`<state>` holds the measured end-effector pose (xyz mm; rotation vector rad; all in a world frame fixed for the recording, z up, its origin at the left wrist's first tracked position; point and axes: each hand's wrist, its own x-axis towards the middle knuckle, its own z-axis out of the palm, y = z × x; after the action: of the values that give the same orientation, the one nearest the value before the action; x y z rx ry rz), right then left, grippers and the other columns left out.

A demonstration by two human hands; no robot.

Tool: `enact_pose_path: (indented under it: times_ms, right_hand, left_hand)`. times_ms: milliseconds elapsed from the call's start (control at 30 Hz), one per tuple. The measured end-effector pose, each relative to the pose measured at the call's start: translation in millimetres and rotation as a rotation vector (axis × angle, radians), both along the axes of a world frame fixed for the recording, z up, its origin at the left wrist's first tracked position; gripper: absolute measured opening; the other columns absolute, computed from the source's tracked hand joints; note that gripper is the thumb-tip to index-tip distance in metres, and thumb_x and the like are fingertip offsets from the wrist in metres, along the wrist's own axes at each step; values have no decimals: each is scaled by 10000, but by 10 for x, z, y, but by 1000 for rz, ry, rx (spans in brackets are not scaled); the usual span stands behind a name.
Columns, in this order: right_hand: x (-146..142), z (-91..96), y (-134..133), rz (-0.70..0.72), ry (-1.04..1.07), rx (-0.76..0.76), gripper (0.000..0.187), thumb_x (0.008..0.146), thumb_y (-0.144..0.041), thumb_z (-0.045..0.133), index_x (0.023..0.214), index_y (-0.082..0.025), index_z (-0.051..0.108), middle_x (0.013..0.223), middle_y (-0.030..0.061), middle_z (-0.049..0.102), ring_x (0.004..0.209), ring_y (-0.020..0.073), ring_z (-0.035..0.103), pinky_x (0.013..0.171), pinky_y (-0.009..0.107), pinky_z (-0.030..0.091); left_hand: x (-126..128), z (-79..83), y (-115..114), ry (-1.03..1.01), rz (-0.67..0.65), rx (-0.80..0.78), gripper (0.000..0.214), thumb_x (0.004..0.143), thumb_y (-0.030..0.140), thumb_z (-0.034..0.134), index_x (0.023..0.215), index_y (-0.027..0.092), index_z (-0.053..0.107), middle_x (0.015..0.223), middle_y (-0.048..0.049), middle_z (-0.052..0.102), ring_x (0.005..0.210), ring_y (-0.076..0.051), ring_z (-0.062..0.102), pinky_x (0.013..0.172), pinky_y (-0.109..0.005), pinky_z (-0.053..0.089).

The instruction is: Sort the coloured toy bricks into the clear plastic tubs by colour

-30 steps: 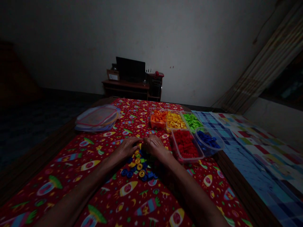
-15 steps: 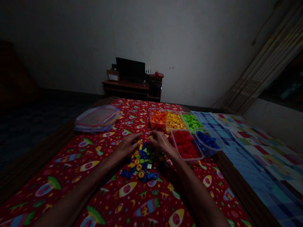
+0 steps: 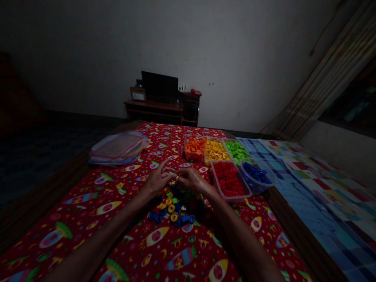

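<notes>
My left hand (image 3: 158, 178) and my right hand (image 3: 192, 179) meet fingertip to fingertip just above a small pile of blue, yellow and green toy pieces (image 3: 173, 207) on a red patterned cloth (image 3: 123, 219). Both hands have their fingers pinched together; the room is dim and whatever small piece sits between them cannot be made out. To the right of my right hand stands a clear tub of red bricks (image 3: 229, 180).
Behind the hands stand tubs of orange bricks (image 3: 194, 147), yellow bricks (image 3: 215, 150), green bricks (image 3: 237, 150) and a tub of blue pieces (image 3: 257, 175). A stack of clear lids (image 3: 117, 147) lies at the far left. A chequered mat (image 3: 317, 188) lies right; a desk with a monitor (image 3: 160, 87) stands at the wall.
Both hands have lifted off the pile and come together over its far edge, fingertips now touching. The left fingers have spread upward a little.
</notes>
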<state>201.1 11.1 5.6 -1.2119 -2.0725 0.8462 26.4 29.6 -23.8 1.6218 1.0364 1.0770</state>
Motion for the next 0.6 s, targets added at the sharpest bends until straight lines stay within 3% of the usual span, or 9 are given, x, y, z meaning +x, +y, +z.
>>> enact_pose_path:
  times_ms: [167, 333, 467, 600]
  right_hand:
    - [141, 78, -22, -52, -143, 154, 158, 845, -104, 522, 866, -136, 675, 714, 9, 611, 652, 102, 496, 620, 200, 347]
    - [314, 199, -33, -148, -297, 201, 182, 844, -107, 488, 709, -129, 608, 623, -11, 515, 596, 97, 417, 580, 220, 283]
    - [597, 329, 112, -272, -345, 273, 199, 832, -104, 457, 686, -142, 587, 605, -16, 482, 581, 102, 393, 559, 227, 268]
    - [938, 566, 487, -411, -487, 302, 199, 725, -12, 466, 776, -115, 628, 689, 26, 569, 627, 115, 472, 583, 215, 323]
  left_hand:
    - [-70, -40, 41, 286, 61, 236, 513, 782, 427, 567, 1220, 160, 585, 1008, -101, 683, 803, -227, 666, 677, -350, 556]
    - [-158, -97, 103, 484, 57, 430, 349, 818, 342, 487, 1056, 175, 680, 1072, -113, 690, 958, -250, 643, 862, -401, 517]
    - [-220, -144, 141, 565, 25, 461, 326, 816, 315, 477, 1025, 187, 692, 1064, -103, 699, 997, -249, 633, 900, -391, 499]
    - [-245, -174, 150, 623, -71, 418, 332, 801, 340, 527, 1048, 191, 693, 1096, -104, 694, 1030, -257, 621, 912, -382, 489]
